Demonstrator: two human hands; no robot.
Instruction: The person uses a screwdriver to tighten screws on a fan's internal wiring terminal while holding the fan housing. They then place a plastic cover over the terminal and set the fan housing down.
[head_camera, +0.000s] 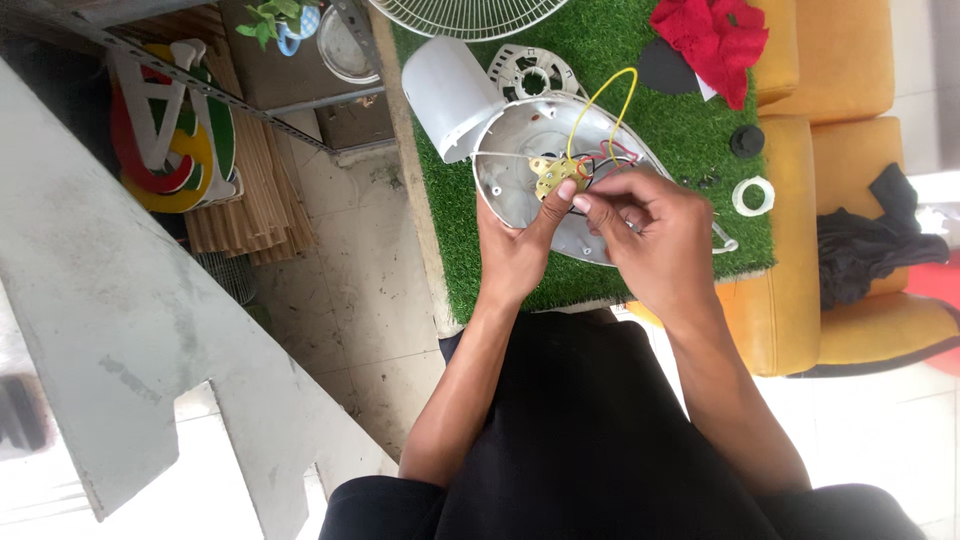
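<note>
Seated over the turf-topped table (470, 270), we steady the white fan housing (520, 190) with our left hand (515, 250), its thumb pinning the brass switch (550, 178), while right-hand (650, 235) fingertips pinch its wires (610, 152), apparently mid-wiring, needing delicate pulls.

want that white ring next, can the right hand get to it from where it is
Probably yes. The white ring lies in the open on the green mat, just right of the right hand, with nothing between them. But its fingers are pinching wires and would have to let go first.
</note>
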